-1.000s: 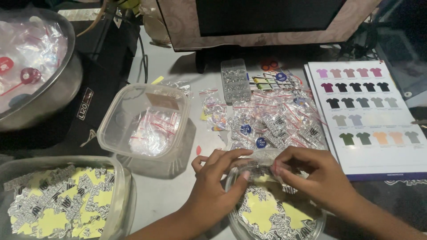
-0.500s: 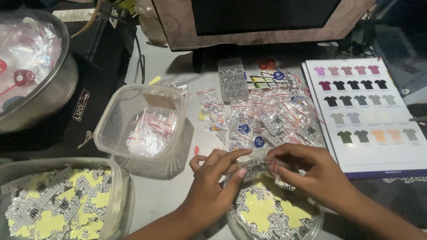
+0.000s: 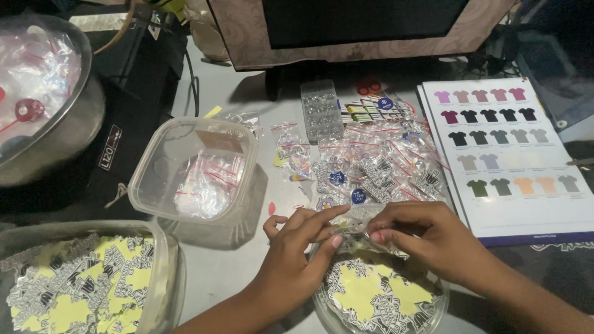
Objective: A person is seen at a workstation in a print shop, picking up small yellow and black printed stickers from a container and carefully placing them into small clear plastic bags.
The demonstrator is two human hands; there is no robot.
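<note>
Grey counter [image 3: 229, 272] is carrying a round bowl of stickers [image 3: 377, 297]. Just above that bowl, the left hand [image 3: 297, 247] and right hand [image 3: 421, 238] are both pinching one small clear plastic bag [image 3: 359, 226]; a pile of filled bags [image 3: 371, 164] is lying beyond the bowl.

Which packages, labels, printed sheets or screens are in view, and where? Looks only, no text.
small clear bag: pinched between left hand and right hand.
monitor: top centre, dark screen, pale patterned frame.
colour chart: right, white sheet with rows of small coloured shirts.
pile of bagged stickers: centre, clear bags with red strips.
clear tub: left of centre, squarish, holding more bags.
black box: left, white label.
</note>
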